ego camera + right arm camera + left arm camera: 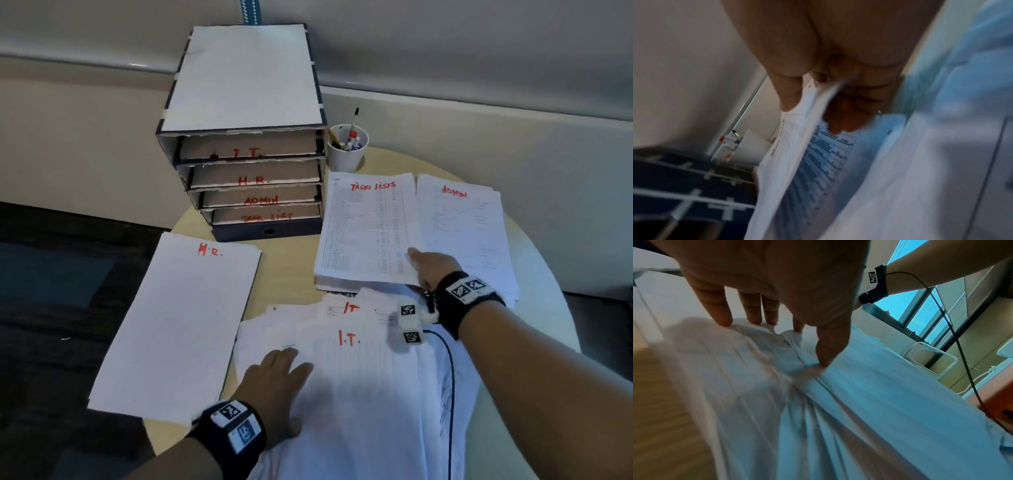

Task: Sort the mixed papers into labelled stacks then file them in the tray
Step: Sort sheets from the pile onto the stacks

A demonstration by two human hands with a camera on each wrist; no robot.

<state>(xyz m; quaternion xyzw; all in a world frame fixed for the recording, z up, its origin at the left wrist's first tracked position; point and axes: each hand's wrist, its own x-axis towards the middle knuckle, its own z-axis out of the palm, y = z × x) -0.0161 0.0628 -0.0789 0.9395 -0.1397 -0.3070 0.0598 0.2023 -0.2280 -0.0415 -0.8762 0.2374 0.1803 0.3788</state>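
Tray (239, 144) behind paper stacks (370, 233); cup (346, 154) to its right.

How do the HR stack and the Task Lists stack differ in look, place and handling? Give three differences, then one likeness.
1. The HR stack shows a nearly blank top sheet; the Task Lists stack shows a printed table.
2. The HR stack lies on the table's left, overhanging the edge; the Task Lists stack lies right of the tray.
3. No hand touches the HR stack; the right hand grips the Task Lists stack's edge.

Both carry red handwritten labels.
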